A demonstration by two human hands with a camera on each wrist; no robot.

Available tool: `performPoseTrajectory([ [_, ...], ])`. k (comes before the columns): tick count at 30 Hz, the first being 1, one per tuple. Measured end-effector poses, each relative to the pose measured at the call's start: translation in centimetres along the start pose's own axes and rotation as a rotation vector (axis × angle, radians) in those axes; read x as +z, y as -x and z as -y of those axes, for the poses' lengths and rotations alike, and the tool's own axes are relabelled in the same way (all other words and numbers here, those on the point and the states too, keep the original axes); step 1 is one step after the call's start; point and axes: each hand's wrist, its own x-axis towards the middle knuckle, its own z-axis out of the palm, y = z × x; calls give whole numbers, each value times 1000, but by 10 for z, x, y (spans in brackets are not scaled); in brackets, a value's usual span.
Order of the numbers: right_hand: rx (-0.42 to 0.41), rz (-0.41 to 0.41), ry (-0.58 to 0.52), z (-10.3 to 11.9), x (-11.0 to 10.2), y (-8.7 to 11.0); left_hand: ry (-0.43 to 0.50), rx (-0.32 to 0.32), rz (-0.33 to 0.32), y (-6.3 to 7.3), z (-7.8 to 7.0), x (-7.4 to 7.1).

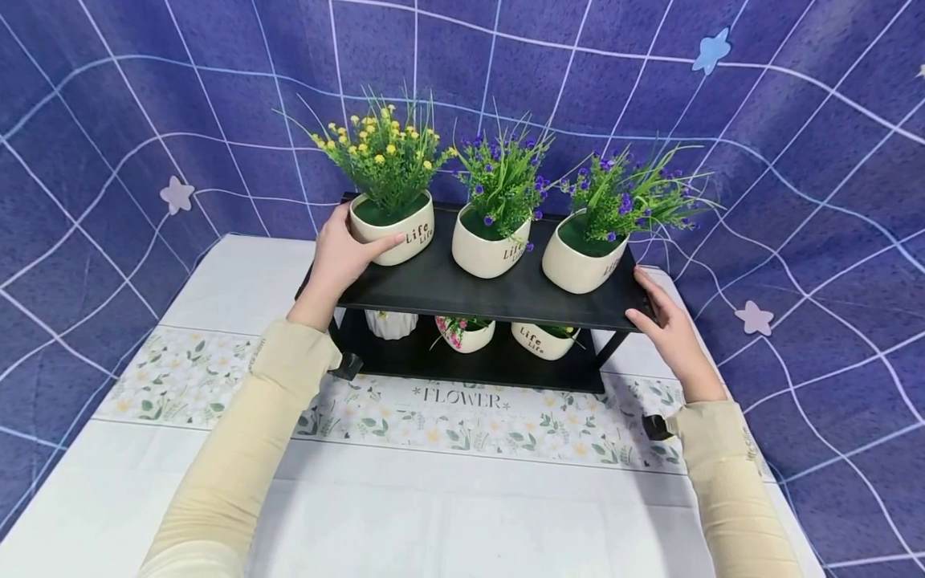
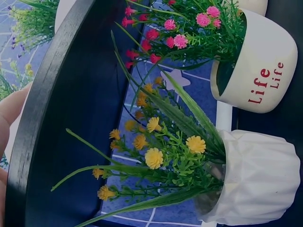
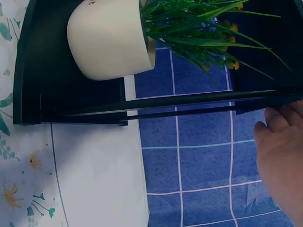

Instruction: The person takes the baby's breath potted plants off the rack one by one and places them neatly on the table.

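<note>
In the head view, I judge the yellow-flower pot [image 1: 393, 231] is being positioned on the black shelf [image 1: 433, 291]; the left grip [image 1: 340, 253] curls around it, the right grip [image 1: 668, 325], loosely open, touches the shelf's end. Left wrist view hides this hold; right wrist view shows light touch, so next calls for gentle release.

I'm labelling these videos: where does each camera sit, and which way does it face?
Head: worn on the head, facing forward and down at the black shelf; left hand, right hand and sleeves show.
Left wrist: worn there, facing into the shelf at the ribbed white pot; part of that hand shows at left.
Right wrist: worn there, facing the shelf's right end and a cream pot; fingers show at the right edge.
Head and left wrist both show the ribbed white pot.
</note>
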Motion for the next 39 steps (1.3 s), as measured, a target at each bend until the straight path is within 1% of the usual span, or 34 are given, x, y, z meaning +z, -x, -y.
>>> performPoseTrajectory([
  [5,3,1,3,-1,2,-1,-6,0,-26,1,3,-2],
  [9,7,1,19,0,3,-1,-3,6,-63,3,5,-5],
  [14,5,-1,16,15,5,1,1,36,-116,7,8,-13],
  [16,4,-3,4,18,6,2,6,37,-134,8,9,-18],
  [18,4,-4,3,17,6,2,10,42,-159,10,9,-23],
  [23,14,-11,8,1,3,1,49,42,-244,13,8,-39],
  [28,13,-18,-3,-2,1,1,116,8,-316,14,10,-57],
  [32,8,-21,-9,-1,1,1,147,-22,-362,14,16,-69],
  [39,8,-20,2,0,1,1,101,-86,-422,15,33,-82],
])
